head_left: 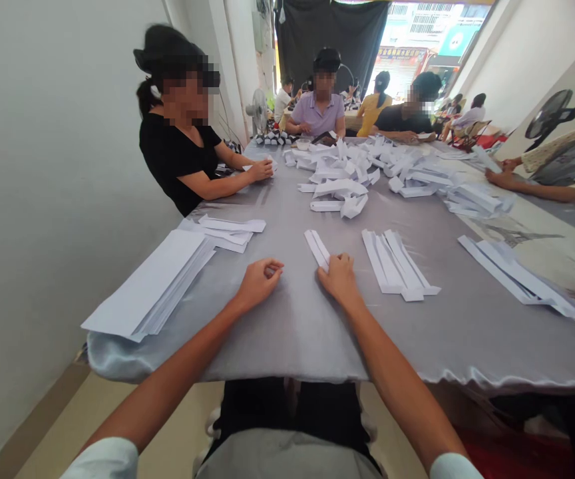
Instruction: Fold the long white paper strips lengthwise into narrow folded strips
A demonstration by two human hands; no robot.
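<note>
At far left on the grey satin cloth covering the bench lies a squared stack of white paper strips, with a few loose folded strips just beyond it. Past them, a co-worker in a black top cups a small white paper piece in both hands.

The person's left hand rests on the cloth with its fingers loosely curled, nothing visible in it. Well apart from it, the right hand lies with its fingertips on the lower end of a single folded paper strip, pressing rather than clamping it. Just to the right sits a fanned group of long strips.

Up the bench spreads a heap of folded paper pieces. At right, a further row of strips lies near a printed Eiffel Tower. Shop signs outside the far doorway carry lettering too small to read.
</note>
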